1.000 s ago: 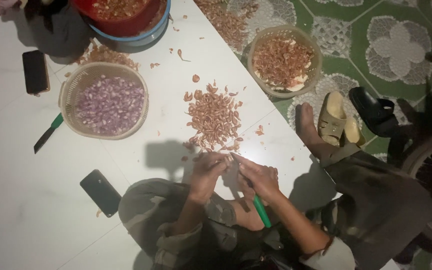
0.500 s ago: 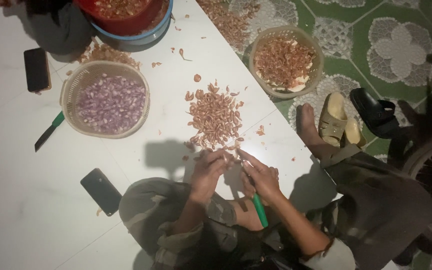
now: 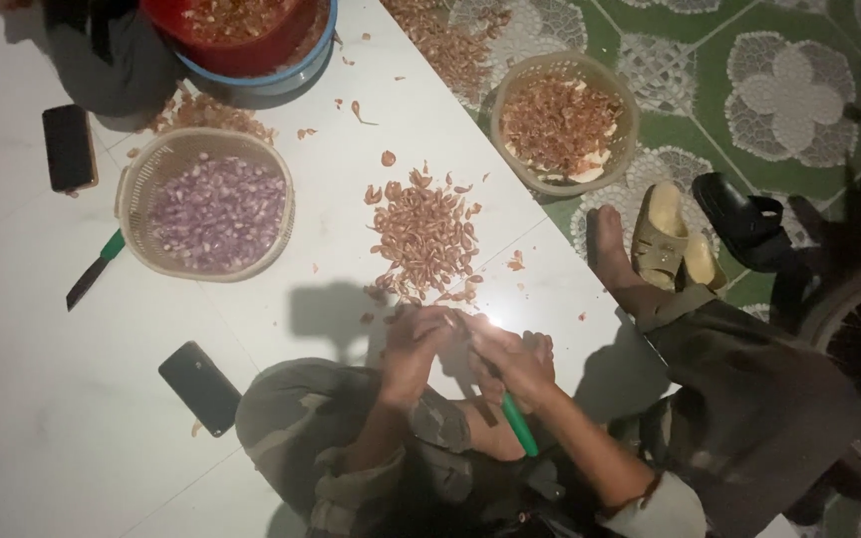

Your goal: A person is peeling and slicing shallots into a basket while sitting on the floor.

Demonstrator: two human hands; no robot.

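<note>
A white tiled floor meets green patterned tiles at the right, and on the white part lie a heap of brown peelings, a basket of peeled purple shallots, two dark phones and a green-handled knife. The left hand and right hand meet just below the heap, fingers curled and pressed together around something too small to make out. The right hand also grips a second green-handled knife, its handle pointing back toward the person's lap.
</note>
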